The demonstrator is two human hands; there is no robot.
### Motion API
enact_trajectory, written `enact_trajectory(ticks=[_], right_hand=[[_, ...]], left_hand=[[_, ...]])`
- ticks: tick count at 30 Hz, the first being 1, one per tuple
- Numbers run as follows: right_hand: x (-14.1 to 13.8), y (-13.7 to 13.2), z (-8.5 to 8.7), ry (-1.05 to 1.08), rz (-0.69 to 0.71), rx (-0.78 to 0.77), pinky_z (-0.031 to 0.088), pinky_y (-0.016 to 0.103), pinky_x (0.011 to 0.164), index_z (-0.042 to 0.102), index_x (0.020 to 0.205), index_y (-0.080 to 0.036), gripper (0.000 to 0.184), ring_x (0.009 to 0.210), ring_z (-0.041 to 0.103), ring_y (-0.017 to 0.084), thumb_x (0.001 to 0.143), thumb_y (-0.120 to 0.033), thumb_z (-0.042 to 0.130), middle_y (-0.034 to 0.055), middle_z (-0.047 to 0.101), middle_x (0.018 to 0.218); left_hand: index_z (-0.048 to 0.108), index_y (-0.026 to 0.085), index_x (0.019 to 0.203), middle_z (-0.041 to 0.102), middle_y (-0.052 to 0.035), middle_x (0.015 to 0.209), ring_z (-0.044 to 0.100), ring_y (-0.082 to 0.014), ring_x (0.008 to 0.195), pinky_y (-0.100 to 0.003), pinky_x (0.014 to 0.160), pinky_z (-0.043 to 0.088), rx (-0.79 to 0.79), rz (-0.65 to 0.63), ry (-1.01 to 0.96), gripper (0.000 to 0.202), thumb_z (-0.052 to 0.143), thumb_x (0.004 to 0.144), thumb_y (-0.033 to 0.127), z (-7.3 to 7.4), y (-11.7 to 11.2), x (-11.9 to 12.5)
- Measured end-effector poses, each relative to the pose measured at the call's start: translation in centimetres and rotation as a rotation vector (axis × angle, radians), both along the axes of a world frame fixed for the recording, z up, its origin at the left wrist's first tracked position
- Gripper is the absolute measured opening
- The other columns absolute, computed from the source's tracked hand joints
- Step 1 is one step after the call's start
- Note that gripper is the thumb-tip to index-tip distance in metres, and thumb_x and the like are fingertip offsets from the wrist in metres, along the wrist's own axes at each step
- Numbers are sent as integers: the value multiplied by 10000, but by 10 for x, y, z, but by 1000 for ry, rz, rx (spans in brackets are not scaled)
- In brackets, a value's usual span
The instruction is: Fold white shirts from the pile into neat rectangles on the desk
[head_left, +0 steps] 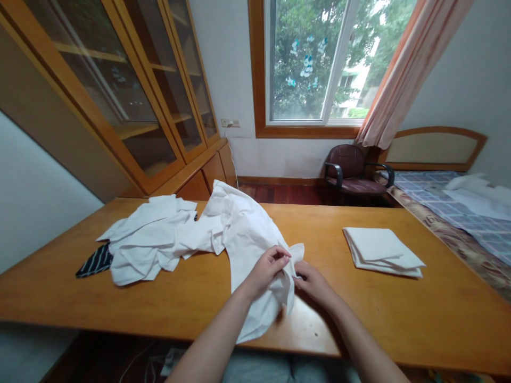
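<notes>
A rumpled white shirt-like garment (249, 226) lies across the middle of the table, its near part hanging toward the front edge. My left hand (268, 270) is closed on its right edge, thumb and fingers pinched together over the fabric. Close beside it, my right hand (315, 283) grips the same edge from the right, with its fingertips partly hidden by cloth. To the left, a loose heap of white clothes (147, 239) touches the garment. A black cloth with white stripes (96, 260) pokes out from under that heap.
A folded white cloth (381, 250) lies flat on the right of the wooden table (339, 330). Behind stand a glass-door cabinet (139, 80), a brown armchair (349, 167) and, at the right, a bed (447, 197). A window with a pink curtain (419, 69) is beyond.
</notes>
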State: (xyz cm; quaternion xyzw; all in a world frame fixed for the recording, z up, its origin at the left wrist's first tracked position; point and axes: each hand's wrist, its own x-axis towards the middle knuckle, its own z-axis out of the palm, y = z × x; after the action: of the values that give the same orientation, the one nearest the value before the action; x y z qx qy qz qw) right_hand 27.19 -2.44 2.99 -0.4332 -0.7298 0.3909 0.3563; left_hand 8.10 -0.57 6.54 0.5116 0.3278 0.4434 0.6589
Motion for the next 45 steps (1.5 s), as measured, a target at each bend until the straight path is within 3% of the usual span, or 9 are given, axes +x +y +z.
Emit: enact_trajectory(ticks=[6,13,21,25,29,33,36,41,45], right_hand=[[18,0,-7,239,-167,-132,526,376,822,738,861,-200,371,851,650,240,871,-555,633,53,731,869],[63,2,-26,683,-544,-258,563,361,759,725,943,-207,371,844,689,240,782,-541,742,65,754,919],[95,3,-34,862,-868,-103,532,291,711,643,912,-226,295,757,654,170,784,-478,726,7,701,876],[101,2,-45,730,-1056,106,484,266,663,577,904,-225,280,677,584,148,863,-496,631,-23,613,795],[106,0,-53,546,-1162,275,481,280,719,566,954,-220,309,751,577,168,915,-525,541,-3,591,856],[105,1,-50,598,-1223,183,483,293,770,587,992,-208,347,811,581,174,877,-535,583,1,596,899],[98,1,-40,648,-1226,76,491,312,789,606,1091,-197,438,854,593,184,825,-542,650,15,625,959],[87,-2,-25,496,-989,-21,489,402,953,493,1377,-219,685,1053,607,240,814,-570,661,76,622,1206],[83,-2,-25,260,-767,22,402,459,1098,417,1459,-219,793,1294,504,299,798,-584,657,128,487,1447]], left_hand=[[589,209,1268,640,-87,1108,644,-161,844,-296,760,530,158,-57,130,447,634,900,459,10,-4,-16],[626,251,1219,601,-83,1206,588,-223,1152,-399,1036,482,581,406,569,312,556,915,258,3,16,-61],[596,226,1312,494,-159,1419,416,-372,1363,-548,1153,337,711,771,1127,483,619,830,196,-27,40,-110],[561,219,1370,492,-181,1426,456,-388,1298,-541,1087,395,645,825,1302,543,641,833,241,-36,40,-118],[646,209,1257,628,-151,1194,555,-348,1103,-472,957,475,531,784,1399,423,614,836,234,-34,42,-127],[703,189,1053,684,-118,1069,600,-306,1046,-430,978,458,424,736,1211,320,502,815,117,-29,52,-139],[695,189,994,724,-85,1023,633,-298,1048,-391,945,483,202,755,822,235,552,807,204,-24,57,-137],[672,175,1092,756,-58,1019,694,-239,980,-323,857,529,-138,768,28,361,667,762,320,-12,52,-111],[686,171,1067,756,-41,1010,708,-205,951,-302,871,530,-191,771,-201,374,719,706,264,1,49,-95]])
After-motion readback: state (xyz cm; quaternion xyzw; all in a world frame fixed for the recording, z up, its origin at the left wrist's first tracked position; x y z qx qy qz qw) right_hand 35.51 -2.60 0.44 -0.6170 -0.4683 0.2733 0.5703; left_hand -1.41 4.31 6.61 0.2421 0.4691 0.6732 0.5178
